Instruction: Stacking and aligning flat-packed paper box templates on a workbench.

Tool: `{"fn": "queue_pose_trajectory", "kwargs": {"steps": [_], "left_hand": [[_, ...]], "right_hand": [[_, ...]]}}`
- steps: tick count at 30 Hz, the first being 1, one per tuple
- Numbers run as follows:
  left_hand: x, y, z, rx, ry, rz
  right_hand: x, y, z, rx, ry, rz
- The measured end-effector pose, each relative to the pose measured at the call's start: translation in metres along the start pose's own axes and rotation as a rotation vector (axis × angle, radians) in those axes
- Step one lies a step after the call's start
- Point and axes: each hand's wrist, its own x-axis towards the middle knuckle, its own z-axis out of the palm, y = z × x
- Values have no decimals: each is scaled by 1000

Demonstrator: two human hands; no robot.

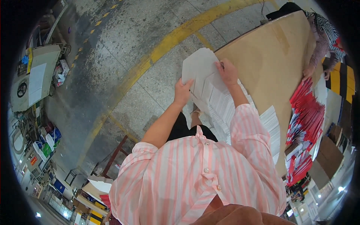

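A flat white card sheet (198, 64) with cut corners is held up between both my hands, off the left edge of the table. My left hand (182, 92) is closed on its lower left edge. At its right edge my right hand (227, 73) is closed too, fingers curled and thumb against the card. Just below and under my right forearm lies a fanned row of white card pieces (222, 103), close-set and overlapping. More white sheets (270, 122) lie fanned to the right of my right sleeve.
The brown-topped table (268, 56) stretches away to the right. Across it a person's hands (309, 72) touch a fanned pile of red and white pieces (307, 108). A yellow line (161, 50) curves over the floor. A cart (35, 78) stands far left.
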Motion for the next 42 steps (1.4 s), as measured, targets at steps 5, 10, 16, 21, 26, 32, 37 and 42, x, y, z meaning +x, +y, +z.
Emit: {"fn": "queue_pose_trajectory", "kwargs": {"steps": [5, 10, 16, 21, 26, 32, 37, 42], "left_hand": [[-3, 13, -2, -351, -73, -288], [-2, 16, 4, -412, -23, -321], [1, 5, 7, 92, 126, -88], [2, -2, 6, 173, 156, 44], [3, -4, 6, 160, 162, 21], [3, -6, 2, 146, 106, 94], [-2, 19, 9, -237, 61, -186], [-2, 18, 7, -383, 22, -297]], "right_hand": [[6, -8, -13, 26, -97, 5], [19, -21, -18, 147, -14, -135], [15, -17, -12, 344, 10, -99], [15, -4, 0, 6, -111, -10], [20, 13, -2, 59, -110, -9], [14, 1, -3, 5, -179, 26], [16, -2, -9, 27, -246, 53], [24, -8, -12, 182, -137, -104]]}}
